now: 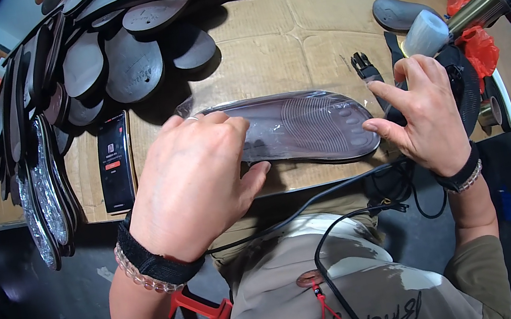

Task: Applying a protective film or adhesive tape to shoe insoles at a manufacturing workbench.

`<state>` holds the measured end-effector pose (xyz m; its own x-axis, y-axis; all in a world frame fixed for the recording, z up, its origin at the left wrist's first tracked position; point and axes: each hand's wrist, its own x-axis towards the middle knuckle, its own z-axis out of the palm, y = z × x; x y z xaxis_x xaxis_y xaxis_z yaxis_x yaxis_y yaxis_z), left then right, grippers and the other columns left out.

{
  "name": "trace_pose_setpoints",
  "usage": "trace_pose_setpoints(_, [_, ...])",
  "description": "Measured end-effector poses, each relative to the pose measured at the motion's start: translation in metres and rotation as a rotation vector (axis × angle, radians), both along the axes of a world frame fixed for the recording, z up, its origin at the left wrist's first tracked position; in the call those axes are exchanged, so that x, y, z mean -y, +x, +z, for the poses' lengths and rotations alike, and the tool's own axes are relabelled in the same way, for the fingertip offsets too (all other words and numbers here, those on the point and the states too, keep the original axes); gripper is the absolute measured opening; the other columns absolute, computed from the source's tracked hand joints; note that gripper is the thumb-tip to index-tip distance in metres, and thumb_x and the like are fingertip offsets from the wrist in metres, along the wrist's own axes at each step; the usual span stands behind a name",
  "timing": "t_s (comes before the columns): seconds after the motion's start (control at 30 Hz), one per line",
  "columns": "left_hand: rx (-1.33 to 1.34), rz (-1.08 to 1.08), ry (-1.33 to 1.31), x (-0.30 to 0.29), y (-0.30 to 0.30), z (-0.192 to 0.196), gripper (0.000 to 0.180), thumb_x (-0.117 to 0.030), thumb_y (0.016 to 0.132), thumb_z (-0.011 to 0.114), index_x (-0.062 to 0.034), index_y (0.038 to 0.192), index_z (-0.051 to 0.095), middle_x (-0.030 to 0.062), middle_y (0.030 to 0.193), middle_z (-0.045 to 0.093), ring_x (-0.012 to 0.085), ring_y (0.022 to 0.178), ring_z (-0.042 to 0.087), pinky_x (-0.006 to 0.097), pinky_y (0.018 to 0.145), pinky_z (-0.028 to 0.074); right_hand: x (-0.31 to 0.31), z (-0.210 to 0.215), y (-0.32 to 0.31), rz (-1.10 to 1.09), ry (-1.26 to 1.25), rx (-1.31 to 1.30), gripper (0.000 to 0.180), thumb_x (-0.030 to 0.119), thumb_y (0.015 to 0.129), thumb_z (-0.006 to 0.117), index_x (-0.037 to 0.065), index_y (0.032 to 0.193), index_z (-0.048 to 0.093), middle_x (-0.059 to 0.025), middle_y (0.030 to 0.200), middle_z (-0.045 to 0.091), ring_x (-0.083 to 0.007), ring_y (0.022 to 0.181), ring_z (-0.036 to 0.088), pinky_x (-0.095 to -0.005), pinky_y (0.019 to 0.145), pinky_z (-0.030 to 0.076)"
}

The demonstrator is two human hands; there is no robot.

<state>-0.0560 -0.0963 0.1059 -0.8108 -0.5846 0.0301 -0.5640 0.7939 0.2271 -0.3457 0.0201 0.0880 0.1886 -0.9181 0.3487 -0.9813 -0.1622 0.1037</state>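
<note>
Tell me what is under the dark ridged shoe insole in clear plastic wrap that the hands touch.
The dark ridged shoe insole in clear plastic wrap lies on the brown cardboard table cover. The left hand hides its heel end; what lies beneath there cannot be seen.

A fan of dark shoe soles [114,54] spreads over the upper left of the cardboard-covered table [289,37], with a few clear-wrapped ones [42,190] hanging at the left edge. A black phone [115,162] lies flat beside them. To the right sit a single grey sole [399,12], a white plastic bottle [425,34], a brass-coloured cylinder [478,7] and red plastic bags [478,48]. Black cables [347,212] trail below the table edge
</note>
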Motion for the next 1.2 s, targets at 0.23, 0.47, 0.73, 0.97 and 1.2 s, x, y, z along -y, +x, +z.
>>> trace_pose_setpoints(0.23, [0.178,0.011,-0.1,0.007,-0.004,0.017,0.026,-0.021,0.077,0.085,-0.0021,0.093,0.078,0.0114,0.092,0.075,0.0284,0.095,0.069,0.039,0.094,0.047,-0.005,-0.003,-0.008,-0.046,0.016,0.004,0.042,0.04,0.081,0.085,0.0,0.085,0.073,-0.017,0.106,0.059,-0.0367,0.114,0.054,-0.0491,0.105,0.042])
trace_pose_setpoints(0.47, [0.13,0.094,-0.174,0.011,0.003,0.015,0.034,-0.022,0.08,0.082,-0.0007,0.106,0.076,0.0149,0.102,0.076,0.0315,0.096,0.071,0.042,0.092,0.05,-0.007,-0.012,-0.019,-0.055,-0.013,0.088,0.033,0.032,0.089,0.08,0.001,0.083,0.072,-0.0118,0.093,0.065,-0.0325,0.103,0.062,-0.0496,0.106,0.043])
trace_pose_setpoints(0.73, [-0.114,0.125,-0.256,0.009,0.0,-0.008,0.032,-0.015,0.094,0.068,0.0046,0.119,0.068,0.0169,0.092,0.072,0.035,0.084,0.072,0.044,0.08,0.055,-0.008,-0.021,-0.01,-0.131,-0.151,0.311,0.014,0.009,0.084,0.082,0.001,0.08,0.072,-0.011,0.085,0.067,-0.0324,0.085,0.065,-0.0429,0.085,0.049])
trace_pose_setpoints(0.97, [-0.049,0.226,-0.243,0.015,-0.008,-0.014,0.058,-0.045,0.091,0.076,0.0021,0.125,0.071,0.0209,0.107,0.076,0.0364,0.094,0.075,0.042,0.084,0.059,-0.007,-0.025,-0.009,-0.141,-0.176,0.319,0.021,0.013,0.078,0.088,0.002,0.077,0.069,-0.0107,0.081,0.064,-0.0327,0.082,0.062,-0.0432,0.08,0.048])
trace_pose_setpoints(1.2, [0.033,0.319,-0.268,0.016,-0.022,-0.027,0.069,-0.038,0.07,0.095,-0.002,0.123,0.071,0.0135,0.102,0.076,0.0292,0.09,0.075,0.038,0.079,0.058,-0.008,-0.022,-0.006,-0.152,-0.186,0.221,0.039,0.02,0.07,0.094,0.005,0.073,0.058,-0.0102,0.077,0.056,-0.0332,0.083,0.059,-0.0445,0.083,0.048])
